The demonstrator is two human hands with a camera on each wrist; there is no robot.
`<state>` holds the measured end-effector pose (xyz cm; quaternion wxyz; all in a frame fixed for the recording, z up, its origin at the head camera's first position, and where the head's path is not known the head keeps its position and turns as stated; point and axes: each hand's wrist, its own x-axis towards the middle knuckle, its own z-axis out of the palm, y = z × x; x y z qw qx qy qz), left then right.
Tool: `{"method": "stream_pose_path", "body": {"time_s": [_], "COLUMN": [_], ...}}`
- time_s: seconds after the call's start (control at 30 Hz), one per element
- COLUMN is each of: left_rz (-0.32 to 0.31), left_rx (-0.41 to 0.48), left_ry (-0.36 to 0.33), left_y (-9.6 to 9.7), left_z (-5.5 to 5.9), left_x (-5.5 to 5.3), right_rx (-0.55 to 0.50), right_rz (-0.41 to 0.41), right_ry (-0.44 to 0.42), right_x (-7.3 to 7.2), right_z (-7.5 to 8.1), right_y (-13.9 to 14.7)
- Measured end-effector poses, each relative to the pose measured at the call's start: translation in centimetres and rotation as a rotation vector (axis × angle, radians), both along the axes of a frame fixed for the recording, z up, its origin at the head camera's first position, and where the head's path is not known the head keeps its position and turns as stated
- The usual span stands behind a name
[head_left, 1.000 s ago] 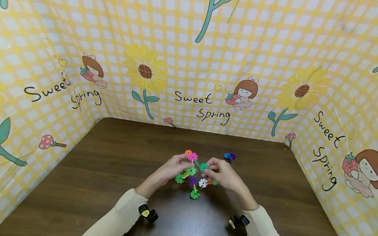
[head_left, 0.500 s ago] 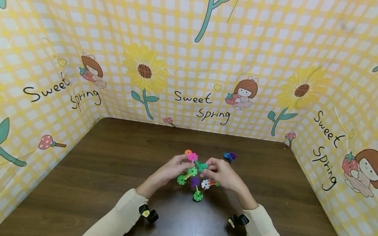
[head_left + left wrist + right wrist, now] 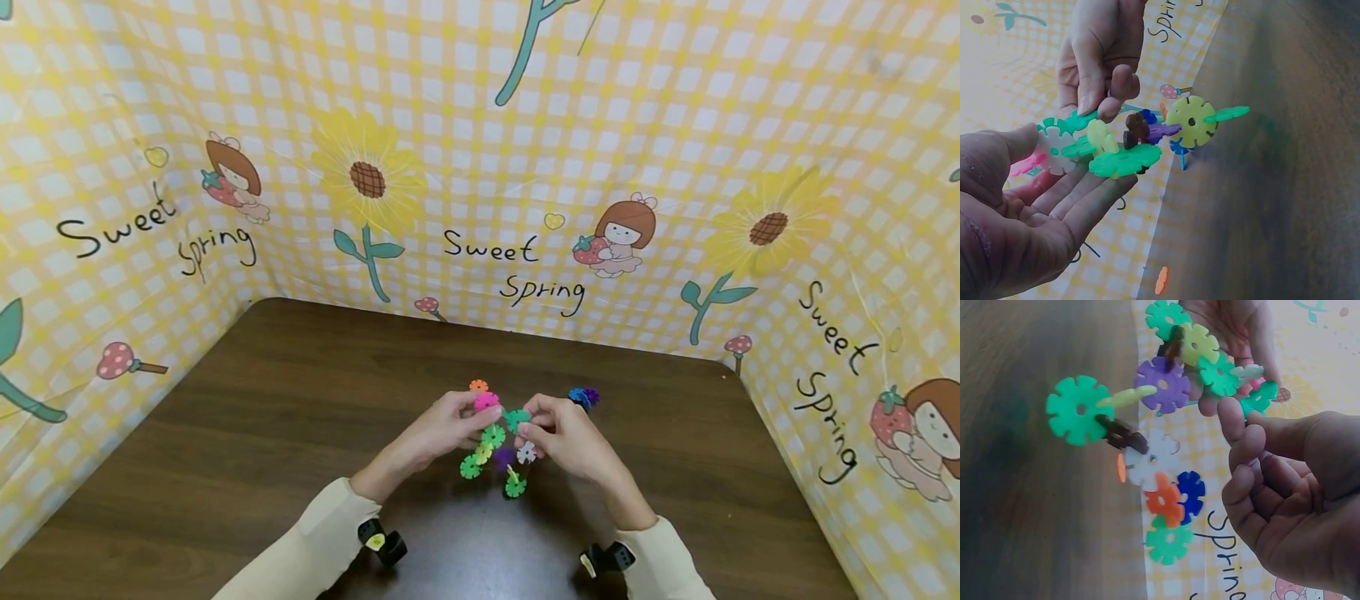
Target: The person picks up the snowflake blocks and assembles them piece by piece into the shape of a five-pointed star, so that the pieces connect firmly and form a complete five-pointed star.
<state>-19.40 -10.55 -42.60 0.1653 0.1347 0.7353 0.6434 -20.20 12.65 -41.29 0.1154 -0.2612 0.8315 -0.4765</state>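
A chain of slotted plastic snowflake discs, with a purple disc (image 3: 1162,384) and a yellow disc (image 3: 1191,121) among them, hangs between both hands above the table. My left hand (image 3: 452,427) holds its upper end, thumb against a white disc (image 3: 1057,150) beside a pink disc (image 3: 487,402), other fingers stretched below. Thumb and fingertips of my right hand (image 3: 567,435) pinch a teal-green disc (image 3: 1259,399) at the same end. The chain's free part runs through brown pieces to a green disc (image 3: 1080,410) and an orange disc (image 3: 1165,500), hidden behind my right hand in the head view.
A loose orange disc (image 3: 478,386) lies on the brown table (image 3: 337,358) beyond my left hand. Blue and purple discs (image 3: 583,397) lie together beyond my right hand. A yellow checked cloth (image 3: 480,183) stands as walls around the table's back and sides.
The chain's hanging part has swung to the right and tilted, so its orange piece passes behind my right hand. Both hands keep their hold and have barely shifted.
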Motion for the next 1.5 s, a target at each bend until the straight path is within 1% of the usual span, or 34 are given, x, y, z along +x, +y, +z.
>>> {"method": "stream_pose_path", "body": {"time_s": [0.23,0.33,0.47,0.6,0.7,0.8,0.87,0.93,1.03,1.07,1.13,1.2,1.33,1.37,1.43,1.5], "left_rz": [-0.034,-0.039,-0.041,-0.036,-0.022,-0.019,-0.027,-0.03,-0.011,-0.001,0.012,0.014,-0.004,-0.011,-0.022,-0.031], "left_rx": [-0.004,0.011,0.035,0.033,0.004,-0.03,-0.049,-0.064,-0.076,-0.08,-0.09,-0.093,-0.124,-0.133,-0.15,-0.154], "left_ry": [0.003,-0.006,-0.015,-0.018,-0.025,-0.031,-0.023,-0.001,0.023,0.026,0.024,0.016,0.009,0.011,0.016,0.021], "left_y": [-0.1,0.0,0.0,0.1,0.3,0.6,0.8,0.9,0.9,0.8,0.6,0.4,0.1,0.0,-0.2,-0.3], "left_z": [0.2,0.1,-0.1,-0.1,0.0,0.0,-0.2,-0.4,-0.6,-0.6,-0.6,-0.5,-0.7,-0.8,-0.9,-1.0], "left_x": [0.0,0.1,0.3,0.2,0.2,0.3,0.4,0.5,0.5,0.5,0.5,0.5,0.5,0.6,0.6,0.6], "right_rx": [-0.021,-0.041,-0.063,-0.046,-0.02,0.002,0.013,0.025,0.058,0.072,0.107,0.154,0.243,0.262,0.289,0.316], "right_rz": [0.055,0.075,0.08,0.073,0.071,0.088,0.114,0.139,0.134,0.112,0.037,-0.069,-0.307,-0.356,-0.423,-0.449], "right_ry": [-0.078,-0.105,-0.142,-0.136,-0.116,-0.106,-0.109,-0.1,-0.066,-0.051,-0.016,0.037,0.154,0.167,0.155,0.121], "right_x": [-0.5,-0.7,-0.8,-1.0,-1.2,-1.5,-1.8,-2.2,-3.0,-3.3,-3.9,-4.6,-6.0,-6.3,-6.8,-7.3], "right_z": [0.3,0.2,0.0,-0.2,-0.1,-0.1,-0.1,-0.2,-0.3,-0.4,-0.5,-0.6,-1.4,-1.7,-2.3,-2.9], "right_y": [0.1,0.1,-0.1,-0.2,-0.2,-0.2,0.0,0.3,1.2,1.6,2.4,3.3,4.6,4.9,5.3,5.7]}}
